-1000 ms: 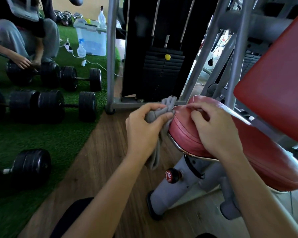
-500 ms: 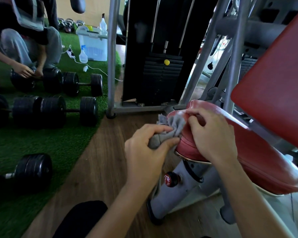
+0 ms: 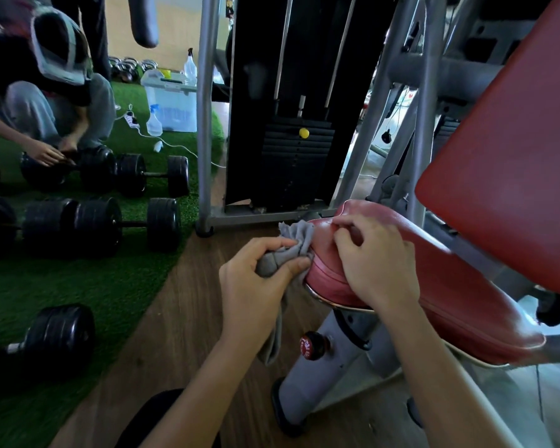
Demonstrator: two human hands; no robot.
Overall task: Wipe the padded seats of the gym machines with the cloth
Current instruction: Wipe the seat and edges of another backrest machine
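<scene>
A red padded seat (image 3: 459, 295) juts from a grey gym machine at centre right, with a red backrest pad (image 3: 511, 163) above it. My left hand (image 3: 256, 286) grips a bunched grey cloth (image 3: 291, 247) and presses it against the seat's front tip; a tail of cloth hangs below the hand. My right hand (image 3: 375, 263) rests on top of the seat's front end, fingers curled and pinching at the seam. The seat's front edge is partly hidden by both hands.
Black dumbbells (image 3: 88, 221) lie on green turf at left, where another person (image 3: 46, 101) crouches. A black weight stack (image 3: 295, 156) in a grey frame stands ahead. A red adjustment knob (image 3: 309, 345) sits under the seat. A plastic bin (image 3: 172, 101) and spray bottles stand behind.
My left hand has drawn the cloth down and around the seat's front tip. My right hand has stayed on the seat's front end. The view has shifted slightly.
</scene>
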